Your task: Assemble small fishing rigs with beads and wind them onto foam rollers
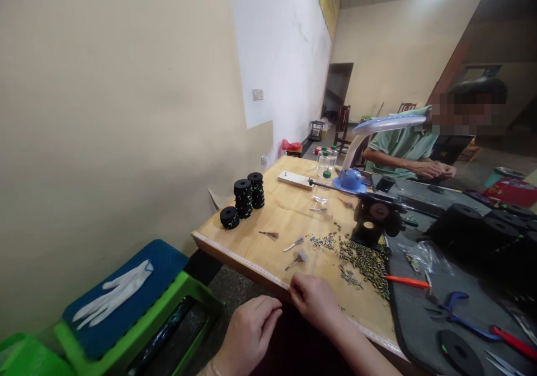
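Note:
My left hand (250, 328) is closed just off the table's front edge, thumb and fingertips pressed together. Whatever it may hold is hidden or too small to make out. My right hand (314, 299) rests at that edge with curled fingers, and I cannot see anything in it. Beyond the right hand lie small brushes (298, 258) with pale handles. A scatter of tiny bead-like pieces (366, 261) spreads over the wooden table (235, 248), around the foot of a black clamp-like device (373, 219) with a long thin rod.
Black foam spools (243, 198) stand stacked at the left. A blue lamp (351, 180) and bottles (323, 188) are behind. On the grey mat (406, 314) lie an orange-handled brush (406, 281) and blue pliers (455, 314). A green stool (168, 303) carries a white glove (113, 297). A person (403, 152) sits opposite.

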Action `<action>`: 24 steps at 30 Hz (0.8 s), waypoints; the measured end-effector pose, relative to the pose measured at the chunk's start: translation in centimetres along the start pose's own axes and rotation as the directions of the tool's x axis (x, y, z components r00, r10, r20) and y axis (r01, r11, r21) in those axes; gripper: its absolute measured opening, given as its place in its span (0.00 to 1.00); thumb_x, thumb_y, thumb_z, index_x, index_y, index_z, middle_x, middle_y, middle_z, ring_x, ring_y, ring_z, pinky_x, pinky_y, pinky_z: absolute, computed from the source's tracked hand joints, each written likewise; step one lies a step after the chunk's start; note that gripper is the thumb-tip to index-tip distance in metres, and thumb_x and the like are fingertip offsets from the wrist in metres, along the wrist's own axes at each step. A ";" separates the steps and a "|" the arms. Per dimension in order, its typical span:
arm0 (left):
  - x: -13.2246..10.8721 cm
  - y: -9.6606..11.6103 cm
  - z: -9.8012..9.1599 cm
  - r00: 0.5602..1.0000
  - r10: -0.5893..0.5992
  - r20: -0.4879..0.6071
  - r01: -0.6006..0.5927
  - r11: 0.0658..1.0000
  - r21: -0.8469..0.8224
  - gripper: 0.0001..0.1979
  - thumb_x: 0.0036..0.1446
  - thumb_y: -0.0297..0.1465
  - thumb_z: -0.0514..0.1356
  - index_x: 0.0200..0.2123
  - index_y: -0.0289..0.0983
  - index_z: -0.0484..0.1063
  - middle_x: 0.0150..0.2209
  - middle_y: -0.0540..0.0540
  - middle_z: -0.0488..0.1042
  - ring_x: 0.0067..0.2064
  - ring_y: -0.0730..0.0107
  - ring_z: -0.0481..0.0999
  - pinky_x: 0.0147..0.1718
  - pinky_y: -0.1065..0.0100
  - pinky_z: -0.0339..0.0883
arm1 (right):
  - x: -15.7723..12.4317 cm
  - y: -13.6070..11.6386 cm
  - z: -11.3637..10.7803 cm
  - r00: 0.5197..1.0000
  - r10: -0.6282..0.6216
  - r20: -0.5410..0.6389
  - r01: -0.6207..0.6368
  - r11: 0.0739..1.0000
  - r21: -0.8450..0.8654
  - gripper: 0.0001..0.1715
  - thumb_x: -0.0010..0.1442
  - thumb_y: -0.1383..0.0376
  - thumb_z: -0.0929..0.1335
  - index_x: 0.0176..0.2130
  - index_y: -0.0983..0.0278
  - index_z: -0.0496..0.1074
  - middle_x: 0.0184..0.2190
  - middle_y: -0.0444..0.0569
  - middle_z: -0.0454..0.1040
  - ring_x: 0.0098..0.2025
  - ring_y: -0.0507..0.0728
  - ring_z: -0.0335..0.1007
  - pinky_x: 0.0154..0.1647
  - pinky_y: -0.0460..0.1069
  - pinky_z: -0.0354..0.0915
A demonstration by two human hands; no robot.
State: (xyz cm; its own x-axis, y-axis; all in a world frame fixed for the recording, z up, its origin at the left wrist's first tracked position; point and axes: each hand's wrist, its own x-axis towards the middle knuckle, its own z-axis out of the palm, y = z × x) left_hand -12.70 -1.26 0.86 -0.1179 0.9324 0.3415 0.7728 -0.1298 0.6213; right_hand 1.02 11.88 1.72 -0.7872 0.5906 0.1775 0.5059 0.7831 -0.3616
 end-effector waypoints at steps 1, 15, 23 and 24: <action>0.0 0.0 0.0 1.000 0.003 -0.007 -0.003 1.000 0.006 0.11 0.60 0.29 0.50 0.38 0.41 0.72 0.34 0.45 0.77 0.36 0.65 0.76 0.36 0.68 0.70 | 0.2 -0.1 0.0 1.000 -0.007 0.003 0.007 1.000 -0.002 0.07 0.57 0.68 0.63 0.29 0.62 0.69 0.25 0.46 0.76 0.27 0.54 0.70 0.25 0.45 0.52; 0.4 -0.7 -0.1 0.995 0.087 -0.052 -0.077 0.984 0.161 0.12 0.59 0.27 0.51 0.43 0.41 0.71 0.49 0.43 0.75 0.48 0.62 0.75 0.48 0.64 0.70 | 1.3 -1.1 -0.1 0.999 -0.022 0.037 0.024 0.998 -0.065 0.07 0.58 0.67 0.63 0.30 0.62 0.69 0.26 0.46 0.77 0.28 0.54 0.71 0.24 0.46 0.51; 0.6 -1.0 0.4 0.993 0.114 0.014 -0.114 0.958 0.262 0.17 0.58 0.27 0.52 0.51 0.40 0.67 0.55 0.40 0.70 0.50 0.59 0.74 0.48 0.62 0.70 | 1.4 -1.0 0.2 0.999 -0.031 0.036 0.036 0.991 -0.132 0.07 0.59 0.66 0.63 0.30 0.62 0.69 0.27 0.47 0.77 0.28 0.55 0.72 0.24 0.47 0.50; 0.6 -1.1 0.6 0.994 0.108 0.019 -0.109 0.955 0.274 0.18 0.58 0.28 0.52 0.52 0.40 0.66 0.55 0.41 0.70 0.50 0.60 0.74 0.48 0.62 0.70 | 1.4 -1.0 0.3 0.999 -0.032 0.036 0.037 0.991 -0.132 0.07 0.59 0.66 0.63 0.31 0.62 0.69 0.27 0.47 0.77 0.28 0.55 0.73 0.24 0.47 0.51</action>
State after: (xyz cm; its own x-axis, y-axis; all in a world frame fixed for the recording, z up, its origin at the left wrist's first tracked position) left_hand -13.25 -0.37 0.00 -0.0217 0.9193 0.3931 0.9222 -0.1334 0.3629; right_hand -0.72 11.88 2.11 -0.8153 0.5577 0.1558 0.5189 0.8231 -0.2309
